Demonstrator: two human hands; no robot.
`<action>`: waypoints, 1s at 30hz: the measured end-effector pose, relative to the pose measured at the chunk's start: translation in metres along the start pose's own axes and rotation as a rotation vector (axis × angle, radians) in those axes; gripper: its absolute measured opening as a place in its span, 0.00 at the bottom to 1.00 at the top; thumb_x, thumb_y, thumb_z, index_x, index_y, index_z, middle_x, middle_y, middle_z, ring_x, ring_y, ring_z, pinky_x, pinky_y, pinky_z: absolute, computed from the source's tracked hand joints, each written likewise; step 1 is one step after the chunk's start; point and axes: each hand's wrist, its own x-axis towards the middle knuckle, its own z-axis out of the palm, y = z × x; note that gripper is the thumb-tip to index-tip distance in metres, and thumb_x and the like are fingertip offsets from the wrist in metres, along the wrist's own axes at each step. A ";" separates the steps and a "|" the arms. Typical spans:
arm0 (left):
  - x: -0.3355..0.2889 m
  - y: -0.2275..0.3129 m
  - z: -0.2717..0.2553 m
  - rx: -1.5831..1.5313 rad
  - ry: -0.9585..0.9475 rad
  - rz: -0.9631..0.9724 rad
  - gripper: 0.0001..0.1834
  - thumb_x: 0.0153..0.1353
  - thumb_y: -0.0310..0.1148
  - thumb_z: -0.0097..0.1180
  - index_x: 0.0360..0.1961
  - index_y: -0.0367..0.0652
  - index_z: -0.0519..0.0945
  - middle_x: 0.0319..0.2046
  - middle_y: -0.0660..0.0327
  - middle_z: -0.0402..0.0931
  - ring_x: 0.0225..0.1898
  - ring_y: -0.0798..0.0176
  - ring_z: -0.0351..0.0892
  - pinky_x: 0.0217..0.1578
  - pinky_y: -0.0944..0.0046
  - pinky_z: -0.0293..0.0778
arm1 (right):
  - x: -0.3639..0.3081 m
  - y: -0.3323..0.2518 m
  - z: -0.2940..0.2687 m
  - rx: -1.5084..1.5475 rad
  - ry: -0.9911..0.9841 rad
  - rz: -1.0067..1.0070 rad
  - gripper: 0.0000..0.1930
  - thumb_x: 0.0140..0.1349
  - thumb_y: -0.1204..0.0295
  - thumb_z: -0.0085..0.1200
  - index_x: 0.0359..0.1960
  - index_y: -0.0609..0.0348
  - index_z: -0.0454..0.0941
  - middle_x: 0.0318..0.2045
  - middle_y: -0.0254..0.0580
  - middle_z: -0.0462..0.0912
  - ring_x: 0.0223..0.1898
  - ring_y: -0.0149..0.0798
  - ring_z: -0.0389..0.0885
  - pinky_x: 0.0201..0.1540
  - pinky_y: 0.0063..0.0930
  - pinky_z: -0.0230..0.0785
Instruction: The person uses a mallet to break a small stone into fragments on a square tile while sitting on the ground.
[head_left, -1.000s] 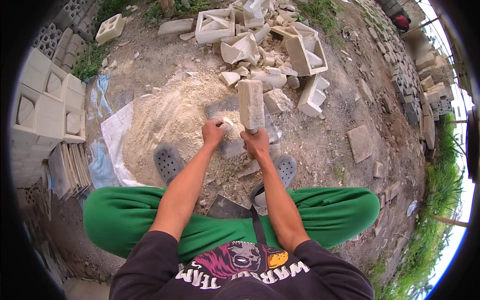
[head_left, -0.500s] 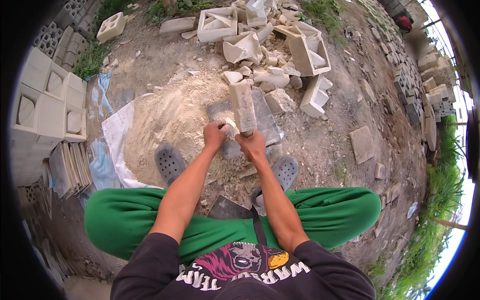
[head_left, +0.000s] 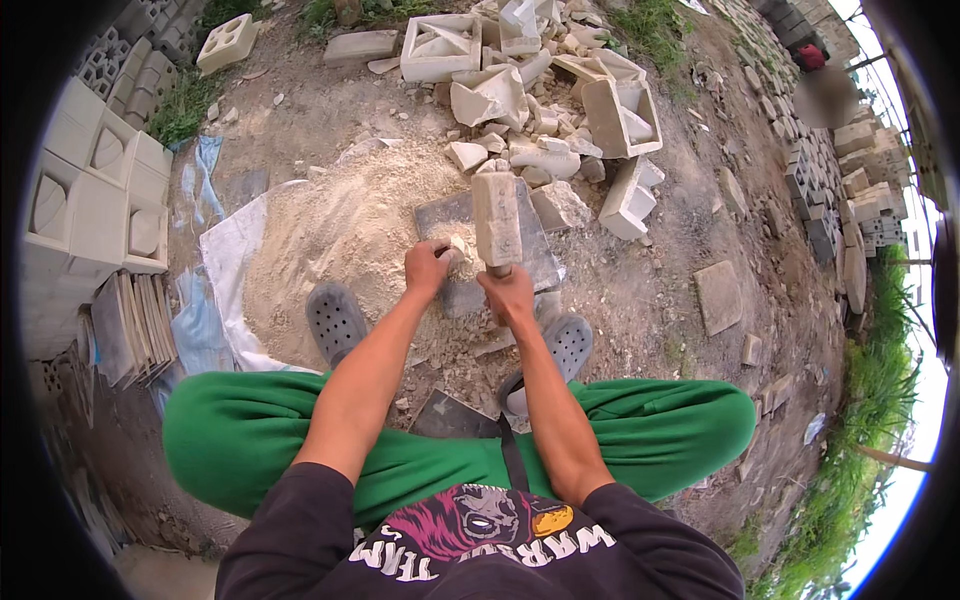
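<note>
Ground (head_left: 660,300): brown-grey dirt outside, with little stone bits all over and green grass (head_left: 880,390) along the right.
Right hand (head_left: 508,292): closed tight around a mallet (head_left: 497,215) by its handle.
Mallet look: a long, boxy head, pale tan and a bit dirty, with a bumpy far end. Only a short bit of handle shows.
Mallet place: over a dark slab (head_left: 540,258), pointing away from the person. I can't tell if it touches.
Left hand (head_left: 428,268): fingers pinched on a small stone chip (head_left: 458,243), just left of the mallet.
Chip look: whitish. Fingers cover part of it, so I can't tell its whole shape.
Slab: flat and grey, with pale crumbs (head_left: 450,228) on top.
Heap (head_left: 340,240): sandy, crumbly and cream, left of the slab, on a white sheet (head_left: 222,290).
Feet: grey clogs (head_left: 568,345) with round holes, near the slab.
Farther off: broken blocks (head_left: 490,95) piled past the slab; whole blocks (head_left: 110,190) stacked at far left.
</note>
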 end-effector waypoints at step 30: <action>0.003 -0.007 0.007 -0.080 0.039 0.032 0.15 0.56 0.29 0.66 0.46 0.40 0.87 0.39 0.52 0.87 0.40 0.57 0.88 0.43 0.61 0.81 | 0.005 0.025 0.004 -0.483 -0.074 0.112 0.17 0.51 0.62 0.65 0.33 0.66 0.85 0.22 0.45 0.85 0.20 0.39 0.85 0.28 0.33 0.77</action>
